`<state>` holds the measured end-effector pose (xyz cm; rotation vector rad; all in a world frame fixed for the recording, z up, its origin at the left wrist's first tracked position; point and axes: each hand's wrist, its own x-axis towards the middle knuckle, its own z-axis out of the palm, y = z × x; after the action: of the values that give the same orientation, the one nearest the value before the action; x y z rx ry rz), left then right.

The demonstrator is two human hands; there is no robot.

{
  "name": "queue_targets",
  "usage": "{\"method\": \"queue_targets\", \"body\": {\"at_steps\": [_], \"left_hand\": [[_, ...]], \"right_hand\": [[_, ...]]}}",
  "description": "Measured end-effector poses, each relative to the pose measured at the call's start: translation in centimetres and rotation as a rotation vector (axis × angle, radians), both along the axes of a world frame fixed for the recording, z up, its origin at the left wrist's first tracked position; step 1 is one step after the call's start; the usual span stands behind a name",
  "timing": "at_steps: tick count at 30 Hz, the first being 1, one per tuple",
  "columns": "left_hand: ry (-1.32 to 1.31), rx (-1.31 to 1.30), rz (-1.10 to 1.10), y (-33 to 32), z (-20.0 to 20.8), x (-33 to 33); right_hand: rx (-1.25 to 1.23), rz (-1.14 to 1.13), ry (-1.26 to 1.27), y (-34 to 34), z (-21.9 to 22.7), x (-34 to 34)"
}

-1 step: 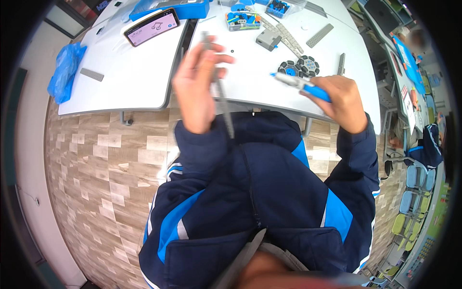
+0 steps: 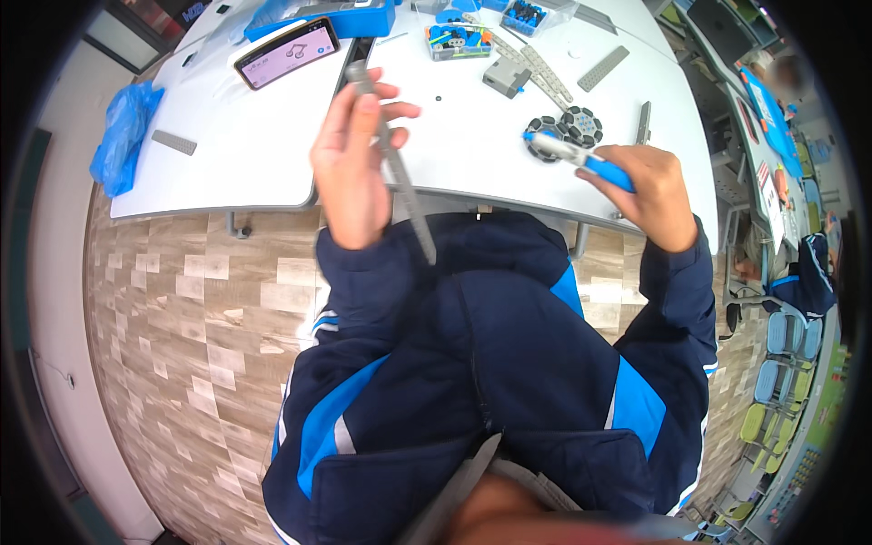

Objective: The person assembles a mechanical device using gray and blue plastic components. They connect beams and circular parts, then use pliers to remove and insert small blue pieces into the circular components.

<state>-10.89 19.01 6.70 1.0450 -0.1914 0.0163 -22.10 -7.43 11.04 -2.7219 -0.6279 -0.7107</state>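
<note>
Above the table's front edge, my left hand (image 2: 356, 154) is closed on a long grey building-set beam (image 2: 406, 186), which slants down toward my lap. On the right, my right hand (image 2: 649, 186) grips blue-handled pliers (image 2: 604, 169) with pale grey jaws pointing left. At the jaw tips shows something small and blue, probably a connector pin (image 2: 528, 136). Just beyond the jaws, two black-rimmed wheels (image 2: 581, 125) lie on the white table (image 2: 472, 145), partly covered by the pliers. Behind them sits a grey block (image 2: 505, 78) beside flat grey beams (image 2: 547, 74).
A phone (image 2: 287, 53) showing a model picture leans on the left table. Blue plastic bag (image 2: 127, 132) and a short grey beam (image 2: 173, 142) lie further left. A clear box of coloured parts (image 2: 459, 41) stands at the back. More beams (image 2: 604, 68) lie to the right.
My left hand has shifted slightly left with the beam. My right hand and the pliers have moved a little to the right, and the jaw tips now overlap the wheels.
</note>
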Motion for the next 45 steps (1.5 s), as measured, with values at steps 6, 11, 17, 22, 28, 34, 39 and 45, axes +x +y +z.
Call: {"method": "queue_targets", "body": {"at_steps": [6,11,17,22,28,34,39,45], "left_hand": [[-0.052,-0.06,-0.302,0.8,-1.7,0.2],[-0.011,-0.022,-0.388,-1.6,-1.9,-0.2],[-0.017,0.035,-0.357,0.0,-1.4,-0.7],[-0.011,0.055,-0.267,2.3,-2.1,-0.1],[0.031,0.009,-0.229,3.4,-3.0,0.7],[0.052,0.002,-0.272,2.8,-3.5,0.7],[0.048,0.006,-0.275,2.7,-3.5,0.7],[0.042,0.012,-0.27,2.8,-3.6,0.8]], "right_hand": [[-0.009,-0.255,0.162,-3.6,-0.1,2.5],[-0.355,-0.298,-0.064,-8.3,1.5,13.8],[-0.715,-0.485,-0.003,-11.4,1.0,27.9],[-0.79,-0.549,0.052,-11.9,-1.4,33.0],[-0.77,-0.678,0.104,-12.9,-3.3,34.1],[-0.781,-0.729,0.023,-14.2,-4.0,33.7],[-0.778,-0.749,0.002,-14.2,-4.5,33.2],[-0.892,-0.712,-0.168,-14.4,-5.0,33.2]]}}
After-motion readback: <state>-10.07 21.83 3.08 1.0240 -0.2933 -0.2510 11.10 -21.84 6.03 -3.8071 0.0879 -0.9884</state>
